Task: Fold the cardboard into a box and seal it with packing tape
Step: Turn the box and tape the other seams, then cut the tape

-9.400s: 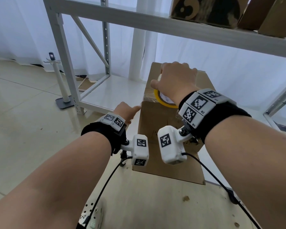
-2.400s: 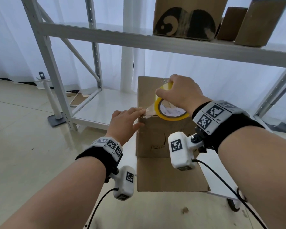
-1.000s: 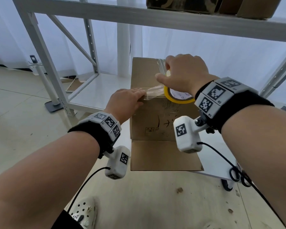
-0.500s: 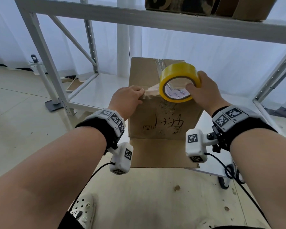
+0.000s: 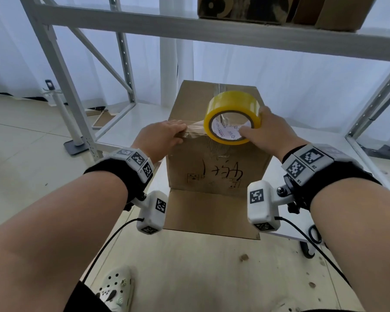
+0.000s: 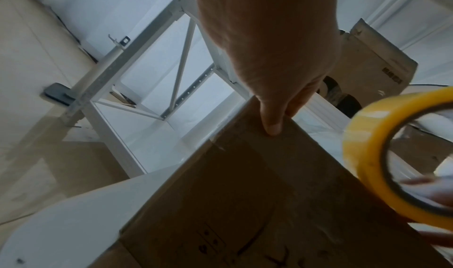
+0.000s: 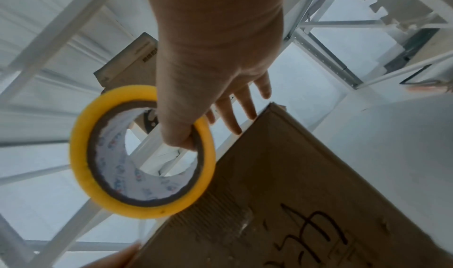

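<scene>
A brown cardboard box (image 5: 216, 163) stands upright on a white shelf board, its lower flap (image 5: 209, 212) lying open toward me. My left hand (image 5: 164, 136) lies flat on the box's top front-left edge and presses the free end of clear tape (image 5: 195, 129) down. In the left wrist view its thumb (image 6: 272, 125) rests against the box (image 6: 245, 194). My right hand (image 5: 266, 131) holds the yellow tape roll (image 5: 232, 118) on edge above the box top, thumb inside the core. The right wrist view shows the roll (image 7: 142, 152) beside the box (image 7: 306, 194).
A grey metal rack surrounds the box; its upper shelf (image 5: 212, 30) carries other cardboard boxes (image 5: 241, 7). Black-handled scissors (image 5: 314, 235) lie at the right. A wooden surface (image 5: 212, 278) is in front of me, and a white stand with a dark base (image 5: 74, 145) is on the floor at left.
The right hand has turned the roll from flat on the box top to standing on edge and shifted to its right side. The left hand stays pressed on the tape end.
</scene>
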Available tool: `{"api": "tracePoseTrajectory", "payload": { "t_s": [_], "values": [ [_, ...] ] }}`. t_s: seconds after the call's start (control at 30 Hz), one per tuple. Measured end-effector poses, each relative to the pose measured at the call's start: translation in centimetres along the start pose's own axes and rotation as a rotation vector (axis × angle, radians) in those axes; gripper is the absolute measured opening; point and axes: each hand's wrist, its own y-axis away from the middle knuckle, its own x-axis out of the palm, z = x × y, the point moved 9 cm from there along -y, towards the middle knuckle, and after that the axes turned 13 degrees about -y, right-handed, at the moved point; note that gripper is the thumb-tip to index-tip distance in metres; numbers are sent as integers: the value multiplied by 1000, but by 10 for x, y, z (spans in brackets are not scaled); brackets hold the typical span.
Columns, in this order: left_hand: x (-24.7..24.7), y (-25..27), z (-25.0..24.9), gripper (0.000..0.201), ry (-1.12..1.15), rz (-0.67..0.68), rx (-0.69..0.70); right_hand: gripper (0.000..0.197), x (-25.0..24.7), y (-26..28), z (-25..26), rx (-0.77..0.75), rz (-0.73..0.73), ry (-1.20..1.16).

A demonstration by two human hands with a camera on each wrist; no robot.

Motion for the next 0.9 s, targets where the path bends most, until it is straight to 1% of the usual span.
{"api": "tracePoseTrajectory", "payload": {
  "t_s": [0.03, 0.07, 0.1, 0.13, 0.17, 0.2, 0.23, 0.3, 0.37, 0.43, 0.5, 0.57, 0.63, 0.7, 0.77, 0.9],
  "values": [
    [-1, 0, -4, 40, -19, -18, -2, 56, -5, 1, 5, -30, -47, -38],
    [-2, 0, -7, 38, -40, -38, -4, 66, -11, 3, 14, -93, -111, -56],
    [-1, 0, -10, 37, -62, -52, -4, 73, -17, 7, 27, -185, -175, -56],
    [-1, -1, -13, 37, -83, -60, -3, 75, -21, 12, 41, -287, -217, -35],
    [-1, -3, -14, 37, -98, -61, -2, 75, -20, 16, 57, -386, -223, 6],
    [0, -4, -14, 37, -109, -58, 0, 72, -15, 17, 69, -458, -194, 67],
    [0, -5, -15, 37, -114, -58, 4, 69, -7, 17, 79, -498, -142, 134],
    [1, -7, -16, 39, -107, -62, 0, 63, 6, 11, 86, -478, -59, 223],
    [3, -5, -13, 41, -63, -58, -41, 58, 7, 4, 85, -410, -85, 229],
    [5, -3, -11, 41, -39, -60, -65, 53, 2, 0, 78, -337, -133, 145],
    [6, -4, -11, 42, -39, -66, -55, 50, -2, -2, 73, -305, -151, 28],
    [6, -5, -8, 43, -23, -66, -48, 50, -3, -3, 77, -320, -158, -28],
    [5, -3, -5, 44, 1, -84, -50, 51, -5, -2, 87, -360, -161, -15],
    [3, -1, -3, 42, 31, -112, -53, 52, -11, -2, 92, -391, -158, 47],
    [2, -1, -5, 40, 22, -121, -35, 52, -19, -5, 86, -387, -135, 125],
    [4, -6, -10, 39, -9, -91, -12, 53, -18, -5, 68, -372, -90, 221]
  ]
}}
